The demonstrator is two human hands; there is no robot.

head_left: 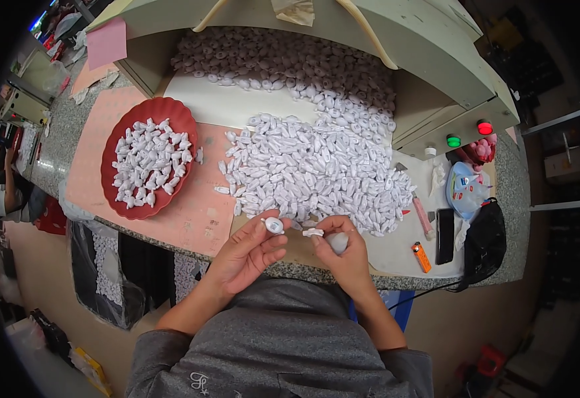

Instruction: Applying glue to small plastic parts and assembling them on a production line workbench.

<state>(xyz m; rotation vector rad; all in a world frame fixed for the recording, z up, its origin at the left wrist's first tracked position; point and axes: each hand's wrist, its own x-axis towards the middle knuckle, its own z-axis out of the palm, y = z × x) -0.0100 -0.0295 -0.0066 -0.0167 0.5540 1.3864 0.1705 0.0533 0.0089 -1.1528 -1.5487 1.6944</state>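
Speckled counter (pixel 515 232), white pieces (pixel 310 169) heaped atop; beige floor (pixel 436 325) below.

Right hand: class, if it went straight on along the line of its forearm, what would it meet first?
The right hand would probably meet the near edge of the pile of white pieces, though its height is hard to judge from this view.

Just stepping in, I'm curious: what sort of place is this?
Probably a small-parts workshop or factory: a heap of similar white pieces, a red bowl of others, and a hooded cabinet with a red light and a green light.
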